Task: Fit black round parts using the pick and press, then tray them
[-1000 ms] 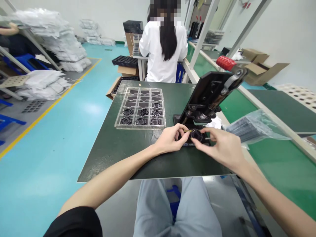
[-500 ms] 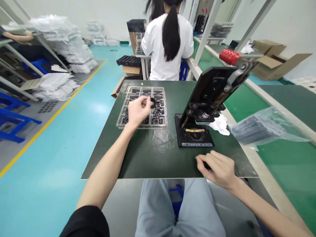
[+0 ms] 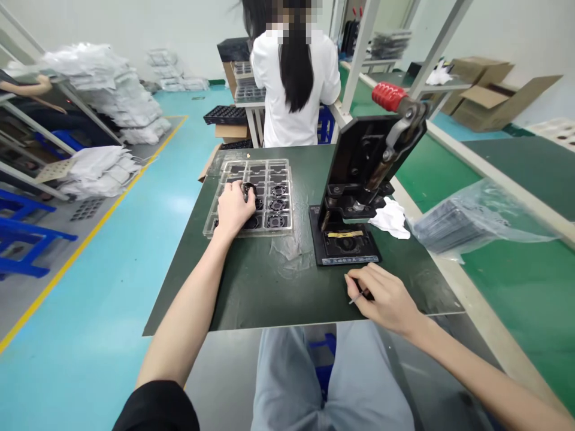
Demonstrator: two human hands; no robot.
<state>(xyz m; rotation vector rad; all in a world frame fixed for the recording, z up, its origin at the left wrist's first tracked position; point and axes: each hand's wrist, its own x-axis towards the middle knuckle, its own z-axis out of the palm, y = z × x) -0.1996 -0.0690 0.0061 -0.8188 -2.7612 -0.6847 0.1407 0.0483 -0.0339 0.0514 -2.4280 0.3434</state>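
Observation:
My left hand (image 3: pixel 235 208) is over the clear compartmented tray (image 3: pixel 291 209), its fingers closed on a round black part (image 3: pixel 248 188) at the middle column. Several black ring-shaped parts sit in the tray's compartments. My right hand (image 3: pixel 381 296) is near the table's front edge, fingers curled and pinched around a thin, pale, stick-like item (image 3: pixel 355 298). Just beyond it stands a black hand press (image 3: pixel 354 167) with a red grip (image 3: pixel 389 96). On the press base lies a dark part with a yellow strip (image 3: pixel 345 234).
A white cloth (image 3: pixel 390 219) lies right of the press, beside a clear bag of dark flat pieces (image 3: pixel 453 224). A person in a white shirt (image 3: pixel 294 90) is beyond the green table (image 3: pixel 265 299). Blue stools (image 3: pixel 31 239) stand at the left.
My left hand has moved left with the black part and is lower over the tray. My right hand has turned slightly, showing the thin item more clearly. The view has shifted a little.

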